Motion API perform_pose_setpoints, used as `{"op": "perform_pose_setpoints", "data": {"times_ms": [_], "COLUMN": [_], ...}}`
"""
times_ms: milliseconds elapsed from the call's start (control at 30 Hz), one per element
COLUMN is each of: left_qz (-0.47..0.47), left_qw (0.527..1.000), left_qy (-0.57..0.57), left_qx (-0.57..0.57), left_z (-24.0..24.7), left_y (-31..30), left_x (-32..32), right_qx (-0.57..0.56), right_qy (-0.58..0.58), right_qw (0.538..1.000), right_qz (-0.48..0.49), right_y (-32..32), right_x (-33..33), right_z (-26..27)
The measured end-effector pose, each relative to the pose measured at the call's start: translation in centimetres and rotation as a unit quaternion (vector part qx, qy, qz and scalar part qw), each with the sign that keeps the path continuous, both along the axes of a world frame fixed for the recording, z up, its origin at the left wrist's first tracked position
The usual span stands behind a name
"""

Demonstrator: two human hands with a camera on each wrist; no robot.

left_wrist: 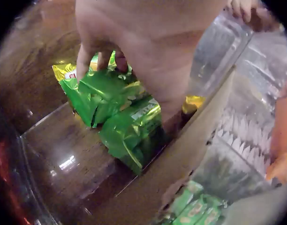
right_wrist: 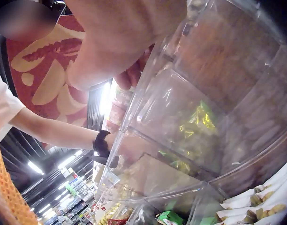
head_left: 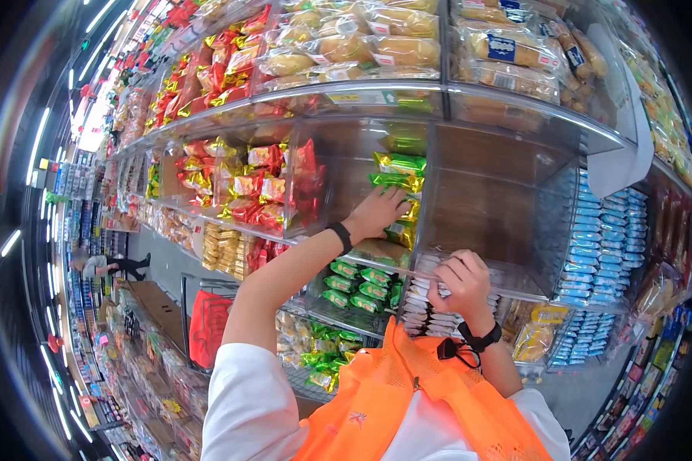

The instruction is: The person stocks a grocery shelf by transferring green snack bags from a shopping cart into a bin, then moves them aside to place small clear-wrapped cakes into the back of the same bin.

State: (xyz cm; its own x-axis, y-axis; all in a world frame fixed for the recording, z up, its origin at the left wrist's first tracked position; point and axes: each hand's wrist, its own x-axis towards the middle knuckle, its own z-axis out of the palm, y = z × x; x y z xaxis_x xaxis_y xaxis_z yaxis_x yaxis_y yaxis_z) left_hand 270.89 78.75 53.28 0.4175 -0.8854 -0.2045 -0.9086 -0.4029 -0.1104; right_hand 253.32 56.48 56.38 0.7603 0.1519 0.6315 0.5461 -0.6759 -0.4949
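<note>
My left hand (head_left: 380, 211) reaches into a clear bin, over a row of green and gold snack packets (head_left: 400, 164) along its right divider. In the left wrist view, its fingers bend down behind a shiny green packet (left_wrist: 106, 93), and the thumb side lies by a second green packet (left_wrist: 136, 133). The packets partly hide the fingertips. My right hand (head_left: 463, 284) hovers at the front lip of the neighbouring bin (head_left: 484, 207), fingers loosely curled with nothing visible in them. In the right wrist view, the right hand (right_wrist: 129, 42) is close beside the clear bin edge.
Red and gold packets (head_left: 265, 184) fill the bins to the left. Blue packets (head_left: 603, 238) stand stacked on the right. Bagged bread (head_left: 338, 38) lies on the shelf above. Green packets (head_left: 361, 284) and white packets (head_left: 423, 307) sit below. Clear dividers and lips edge the bins.
</note>
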Motion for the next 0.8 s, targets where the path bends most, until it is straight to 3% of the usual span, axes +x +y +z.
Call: {"op": "perform_pose_setpoints", "data": {"times_ms": [167, 233, 300, 367, 467, 567, 700, 800], "left_qz": [-0.026, -0.002, 0.003, 0.050, 0.065, 0.028, 0.046, 0.044], "left_qw": [0.995, 0.987, 0.991, 0.975, 0.970, 0.987, 0.991, 0.997], "left_qy": [0.083, 0.154, 0.137, 0.218, 0.230, 0.159, 0.107, -0.005], "left_qx": [-0.057, -0.035, 0.005, 0.020, 0.048, -0.023, -0.062, -0.067], "left_z": [-1.0, -1.2, -3.3, -3.4, -3.3, -4.4, -3.1, -2.5], "left_y": [1.1, 1.1, 0.9, 0.4, 0.0, -0.3, 0.5, 1.1], "left_x": [2.4, 3.8, 4.9, 5.4, 5.9, 4.7, 4.1, 3.0], "right_qx": [-0.001, 0.000, 0.004, 0.000, -0.002, -0.004, -0.002, 0.000], "right_qy": [0.006, -0.004, -0.010, -0.006, -0.009, -0.005, -0.005, -0.011], "right_qw": [1.000, 1.000, 1.000, 1.000, 1.000, 1.000, 1.000, 1.000], "right_qz": [0.003, 0.012, 0.024, 0.022, 0.027, 0.030, 0.025, 0.021], "right_y": [0.3, 0.6, 0.9, 0.9, 1.1, 1.1, 1.1, 1.3], "right_x": [-0.1, 0.1, 0.0, 0.0, 0.0, -0.1, -0.2, 0.0], "right_z": [0.4, 0.5, 0.5, 0.4, 0.4, 0.7, 0.6, 0.6]}}
